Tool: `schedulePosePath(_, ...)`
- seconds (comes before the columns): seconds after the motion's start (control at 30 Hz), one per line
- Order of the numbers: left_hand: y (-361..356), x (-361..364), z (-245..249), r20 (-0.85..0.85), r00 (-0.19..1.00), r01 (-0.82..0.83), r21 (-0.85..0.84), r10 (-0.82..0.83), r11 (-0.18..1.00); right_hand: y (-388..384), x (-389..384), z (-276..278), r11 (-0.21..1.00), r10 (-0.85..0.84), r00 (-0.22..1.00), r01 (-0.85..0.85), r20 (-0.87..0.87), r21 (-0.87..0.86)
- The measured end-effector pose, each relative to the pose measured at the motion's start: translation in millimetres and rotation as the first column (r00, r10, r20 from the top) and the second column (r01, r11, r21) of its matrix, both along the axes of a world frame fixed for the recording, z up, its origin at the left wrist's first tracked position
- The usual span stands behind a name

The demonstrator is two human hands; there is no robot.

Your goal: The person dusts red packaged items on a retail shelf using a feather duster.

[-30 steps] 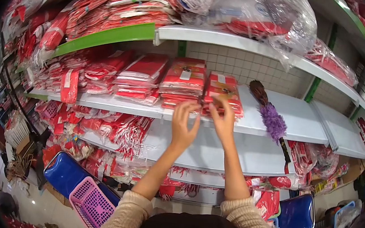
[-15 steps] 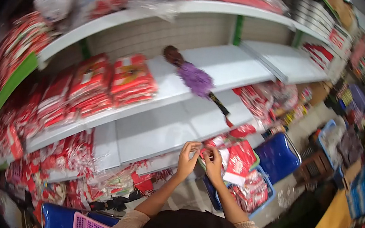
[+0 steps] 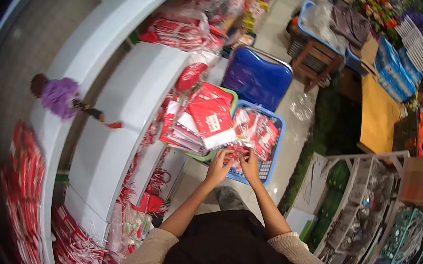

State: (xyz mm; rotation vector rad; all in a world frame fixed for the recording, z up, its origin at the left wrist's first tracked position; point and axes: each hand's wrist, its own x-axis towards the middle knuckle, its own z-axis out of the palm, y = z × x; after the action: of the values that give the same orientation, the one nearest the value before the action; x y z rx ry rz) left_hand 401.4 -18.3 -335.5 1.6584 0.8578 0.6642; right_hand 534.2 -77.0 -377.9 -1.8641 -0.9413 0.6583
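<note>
My left hand and my right hand are close together with fingers pinched on a small red item, too small and partly covered to name. Under them is a blue plastic basket holding red and white packets in clear plastic. Just left of it, a green basket carries a pile of red packets with white edges. The pile lies right beyond my left fingers.
A blue chair stands beyond the baskets. White shelves run along the left, with a purple feather duster and stacks of red packets. On the right are a white rack and a yellow board.
My view has turned right, away from the shelves toward the baskets. Both hands stay pinched on the small red item, now over the blue basket's near edge.
</note>
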Motion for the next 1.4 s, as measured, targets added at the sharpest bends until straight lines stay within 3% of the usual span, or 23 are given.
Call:
schedulePosePath(0.1, -10.9, 15.4, -36.3, -0.070, 0.996, 0.057, -0.068, -0.062, 0.996, -17.7, 21.2, -54.3, 0.979, -0.073, 0.995, 0.059, -0.067, -0.193)
schedulePosePath(0.2, -12.3, 22.7, -73.8, -0.178, 0.977, 0.137, 0.089, -0.120, 0.987, -30.4, 35.2, -98.6, 0.954, -0.124, 0.984, 0.081, -0.131, -0.290)
schedulePosePath(0.37, 6.0, 37.6, -110.8, -0.272, 0.954, 0.203, 0.275, -0.126, 0.940, -21.9, 55.7, -162.2, 0.949, -0.296, 0.936, 0.266, -0.192, -0.169)
schedulePosePath(0.4, 12.5, 41.2, -119.6, -0.307, 0.940, 0.222, 0.226, -0.147, 0.949, -14.2, 56.4, -155.4, 0.942, -0.323, 0.912, 0.283, -0.253, -0.181)
schedulePosePath(0.43, 17.0, 44.7, -118.7, -0.398, 0.911, 0.240, 0.295, -0.110, 0.925, -6.4, 57.1, -155.3, 0.935, -0.347, 0.884, 0.299, -0.314, -0.193)
schedulePosePath(0.47, 21.0, 47.3, -117.4, -0.481, 0.874, 0.264, 0.362, -0.063, 0.894, 1.9, 57.9, -154.8, 0.936, -0.349, 0.791, 0.325, -0.503, -0.139)
schedulePosePath(0.5, 25.9, 49.8, -116.4, -0.555, 0.832, 0.292, 0.425, -0.007, 0.857, 10.2, 58.4, -161.1, 0.918, -0.388, 0.772, 0.371, -0.504, -0.138)
schedulePosePath(0.53, 31.9, 50.7, -116.8, -0.583, 0.812, 0.299, 0.365, -0.034, 0.882, 18.4, 58.2, -168.3, 0.899, -0.425, 0.750, 0.417, -0.506, -0.137)
schedulePosePath(0.6, 42.2, 50.1, -116.6, -0.663, 0.749, 0.352, 0.408, 0.008, 0.843, 27.4, 58.4, -178.0, 0.856, -0.498, 0.683, 0.484, -0.534, -0.181)
schedulePosePath(0.73, 61.9, 41.4, -116.7, -0.723, 0.690, 0.415, 0.420, 0.021, 0.807, 40.3, 59.9, -170.2, 0.841, -0.531, 0.585, 0.450, -0.613, -0.300)
schedulePosePath(0.83, 69.4, 30.8, -124.4, -0.709, 0.705, 0.433, 0.418, -0.011, 0.798, 42.6, 57.8, -157.8, 0.876, -0.481, 0.701, 0.359, -0.527, -0.321)
schedulePosePath(0.97, 67.4, 20.4, -126.6, -0.694, 0.719, 0.442, 0.415, -0.038, 0.795, 32.5, 59.2, -169.8, 0.963, -0.269, 0.798, 0.232, -0.540, -0.136)
schedulePosePath(1.07, 62.4, 17.9, -128.2, -0.637, 0.770, 0.390, 0.423, -0.039, 0.818, 27.6, 52.8, -115.4, 0.966, -0.257, 0.747, 0.197, -0.613, -0.166)
schedulePosePath(1.1, 60.9, 21.4, -122.2, -0.685, 0.726, 0.399, 0.353, -0.056, 0.846, 28.3, 51.0, -114.3, 0.966, -0.254, 0.684, 0.222, -0.684, -0.137)
schedulePosePath(1.17, 61.3, 33.3, -93.0, -0.684, 0.705, 0.325, 0.075, -0.189, 0.943, 34.2, 45.5, -84.1, 0.973, -0.183, 0.674, 0.227, -0.715, -0.035)
schedulePosePath(1.27, 78.7, 33.0, -138.2, -0.227, 0.906, 0.351, -0.068, -0.357, 0.934, 42.8, 43.1, -16.7, 0.979, -0.123, 0.629, 0.204, -0.768, 0.010)
schedulePosePath(1.33, 84.4, 44.1, -108.1, 0.022, 0.989, 0.147, -0.369, -0.149, 0.918, 49.0, 45.5, 16.9, 0.978, 0.010, 0.669, 0.150, -0.744, 0.147)
schedulePosePath(1.4, 87.4, 53.7, -64.1, 0.199, 0.971, 0.032, -0.661, 0.133, 0.750, 49.8, 48.0, 51.6, 0.974, 0.071, 0.697, 0.107, -0.713, 0.202)
